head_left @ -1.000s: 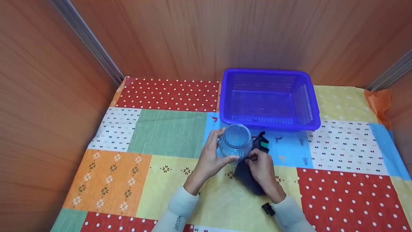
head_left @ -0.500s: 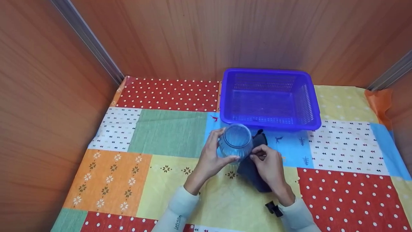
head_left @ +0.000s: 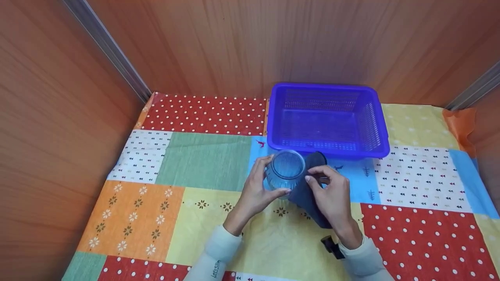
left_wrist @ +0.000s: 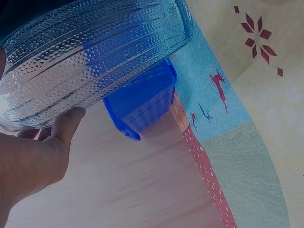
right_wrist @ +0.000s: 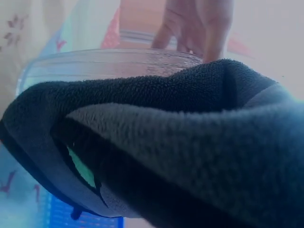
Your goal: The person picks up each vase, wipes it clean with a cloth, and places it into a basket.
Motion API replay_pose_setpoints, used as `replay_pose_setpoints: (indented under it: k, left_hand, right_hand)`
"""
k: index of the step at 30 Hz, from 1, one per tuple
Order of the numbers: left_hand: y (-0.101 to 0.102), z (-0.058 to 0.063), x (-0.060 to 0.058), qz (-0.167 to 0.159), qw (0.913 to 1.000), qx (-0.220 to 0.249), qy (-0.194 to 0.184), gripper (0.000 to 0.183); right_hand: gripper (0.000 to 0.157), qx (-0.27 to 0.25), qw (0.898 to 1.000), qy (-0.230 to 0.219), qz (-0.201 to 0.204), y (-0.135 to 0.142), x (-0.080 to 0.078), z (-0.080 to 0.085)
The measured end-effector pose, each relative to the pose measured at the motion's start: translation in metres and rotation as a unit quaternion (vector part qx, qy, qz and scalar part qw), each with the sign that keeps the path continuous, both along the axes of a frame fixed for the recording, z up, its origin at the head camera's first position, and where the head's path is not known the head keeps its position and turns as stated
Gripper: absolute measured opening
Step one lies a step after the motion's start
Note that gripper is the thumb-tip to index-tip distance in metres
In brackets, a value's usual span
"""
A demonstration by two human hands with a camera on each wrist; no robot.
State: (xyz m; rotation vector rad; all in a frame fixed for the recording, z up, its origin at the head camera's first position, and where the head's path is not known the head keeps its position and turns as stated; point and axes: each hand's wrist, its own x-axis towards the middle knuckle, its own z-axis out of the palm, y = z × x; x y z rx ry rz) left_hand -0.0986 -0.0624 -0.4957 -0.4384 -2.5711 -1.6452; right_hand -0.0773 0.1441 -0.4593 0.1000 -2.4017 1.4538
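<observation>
In the head view my left hand [head_left: 254, 193] grips a clear ribbed glass jar [head_left: 287, 180] from its left side, thumb in front and fingers behind. The jar's round mouth tilts up towards the camera. On its right side lies a dark grey towelling cloth [head_left: 305, 199], which my right hand [head_left: 332, 195] pinches between thumb and fingers. The left wrist view shows the jar's dimpled, ribbed wall [left_wrist: 95, 61] above the thumb. Folds of the cloth [right_wrist: 213, 142] fill most of the right wrist view and hide the right fingers; a green label [right_wrist: 81, 167] shows inside one fold.
A purple-blue plastic basket [head_left: 328, 153] stands just behind the jar, against the wooden back wall [head_left: 218, 47]. A patchwork-print cloth [head_left: 211, 160] covers the table. Wooden panels rise at left and right. A small black fitting [head_left: 332, 246] sits at the right wrist.
My right hand has moved slightly up and to the right along the jar's side, shifting the cloth with it. The cloth's green label has gone from the head view. The left hand and jar stay put.
</observation>
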Motion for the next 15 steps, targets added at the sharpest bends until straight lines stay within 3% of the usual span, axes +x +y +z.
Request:
replay_pose_setpoints:
  k: [6,15]
  left_hand:
    - [0.000,0.000,0.000,-0.002,1.0000,-0.001,-0.006,0.089]
    - [0.000,0.000,0.001,0.001,1.0000,-0.006,-0.005,0.088]
  right_hand:
    - [0.011,0.016,1.000,0.006,0.001,-0.001,-0.001,0.002]
    - [0.011,0.018,1.000,-0.007,0.002,0.001,0.002,-0.008]
